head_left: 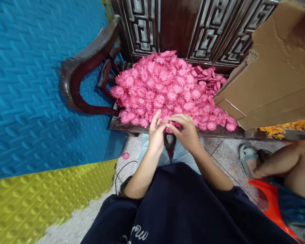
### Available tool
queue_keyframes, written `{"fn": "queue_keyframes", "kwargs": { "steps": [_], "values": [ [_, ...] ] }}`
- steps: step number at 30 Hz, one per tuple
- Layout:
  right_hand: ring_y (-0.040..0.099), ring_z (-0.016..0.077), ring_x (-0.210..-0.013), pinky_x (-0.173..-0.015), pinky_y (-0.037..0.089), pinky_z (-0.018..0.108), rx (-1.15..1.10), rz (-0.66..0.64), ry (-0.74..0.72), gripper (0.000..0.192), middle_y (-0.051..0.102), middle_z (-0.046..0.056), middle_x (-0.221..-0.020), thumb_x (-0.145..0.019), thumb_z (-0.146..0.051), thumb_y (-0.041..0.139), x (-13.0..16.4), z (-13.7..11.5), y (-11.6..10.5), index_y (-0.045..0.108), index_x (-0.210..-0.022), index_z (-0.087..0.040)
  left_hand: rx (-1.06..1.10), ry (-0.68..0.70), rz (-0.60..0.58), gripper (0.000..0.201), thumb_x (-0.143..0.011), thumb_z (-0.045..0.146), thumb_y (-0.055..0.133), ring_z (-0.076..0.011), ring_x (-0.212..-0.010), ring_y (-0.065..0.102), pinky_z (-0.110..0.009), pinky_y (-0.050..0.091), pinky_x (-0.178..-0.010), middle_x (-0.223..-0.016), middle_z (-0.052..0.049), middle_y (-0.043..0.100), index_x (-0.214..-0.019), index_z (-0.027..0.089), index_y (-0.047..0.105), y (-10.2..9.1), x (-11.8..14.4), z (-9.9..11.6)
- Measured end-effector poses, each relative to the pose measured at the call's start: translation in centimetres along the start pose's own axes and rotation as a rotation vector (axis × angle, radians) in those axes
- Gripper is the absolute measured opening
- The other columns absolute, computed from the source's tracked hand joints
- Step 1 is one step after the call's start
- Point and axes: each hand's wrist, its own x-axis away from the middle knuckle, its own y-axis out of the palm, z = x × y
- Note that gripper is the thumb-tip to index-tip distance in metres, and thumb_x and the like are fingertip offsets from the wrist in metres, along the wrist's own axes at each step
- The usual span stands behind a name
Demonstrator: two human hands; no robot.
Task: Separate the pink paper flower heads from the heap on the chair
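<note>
Over the front edge of the bench my left hand (157, 130) and my right hand (184, 128) meet at the fingertips. The left index finger points up while its thumb reaches the right fingertips. My right fingers are bent in a pinch. What lies between the fingertips is too small and covered to make out, though pink shows there. Just beyond and beneath both hands spreads a large heap of pink artificial flowers (165, 84), flat with thin pointed petals.
The heap lies on a dark wooden bench (142, 129) with a curved armrest (68, 81). A cardboard box (274, 78) stands right, near orange pieces (289, 127). Another person's leg (282, 162) and a red stool (271, 203) are at right. A loose pink flower (125, 156) lies on the floor.
</note>
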Motion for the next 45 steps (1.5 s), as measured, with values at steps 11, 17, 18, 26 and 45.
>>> {"fn": "queue_keyframes", "kwargs": {
  "steps": [11,17,18,26,45],
  "values": [
    [0.062,0.0165,-0.09,-0.084,0.049,0.036,-0.261,0.241,0.108,0.02,0.068,0.003,-0.092,-0.073,-0.022,0.066,2.1,0.7,-0.7,0.069,-0.091,-0.027,0.149,-0.137,-0.123,0.02,-0.076,0.034,0.058,-0.0143,-0.077,0.06,-0.028,0.046,-0.073,-0.081,-0.006,0.064,-0.077,0.016,0.066,0.8,1.7,0.1],
    [0.063,0.0152,-0.083,-0.078,0.05,0.033,-0.289,0.356,0.12,0.02,0.069,0.001,-0.085,-0.07,-0.018,0.069,3.0,0.8,-0.3,0.071,-0.087,-0.027,0.135,-0.164,-0.138,0.019,-0.058,0.012,0.069,-0.009,-0.066,0.058,-0.021,0.044,-0.066,-0.073,0.0,0.064,-0.076,0.018,0.065,1.0,2.6,-0.4],
    [0.063,0.0149,-0.082,-0.077,0.05,0.032,-0.3,0.366,0.122,0.019,0.069,0.001,-0.084,-0.069,-0.018,0.069,3.1,0.9,-0.2,0.071,-0.086,-0.027,0.15,-0.165,-0.143,0.02,-0.056,0.012,0.071,-0.0084,-0.065,0.058,-0.021,0.044,-0.065,-0.071,0.0,0.064,-0.075,0.018,0.065,1.0,2.7,-0.5],
    [0.06,0.0128,-0.069,-0.065,0.048,0.028,-0.284,0.406,0.14,0.006,0.066,0.0,-0.07,-0.072,-0.019,0.066,3.0,1.2,-0.3,0.07,-0.076,-0.022,0.174,-0.152,-0.154,0.031,-0.047,0.017,0.081,-0.0053,-0.061,0.056,-0.017,0.043,-0.063,-0.066,0.003,0.063,-0.074,0.019,0.065,1.0,3.3,-1.3],
    [0.058,0.0165,-0.073,-0.072,0.043,0.034,0.031,0.309,0.138,0.012,0.067,0.002,-0.077,-0.081,-0.028,0.055,2.5,1.5,-0.5,0.065,-0.079,-0.023,0.173,-0.189,-0.056,0.009,-0.066,0.017,0.07,-0.0064,-0.066,0.056,-0.019,0.042,-0.067,-0.072,0.001,0.062,-0.071,0.016,0.063,1.4,2.9,-1.7]
  ]
}}
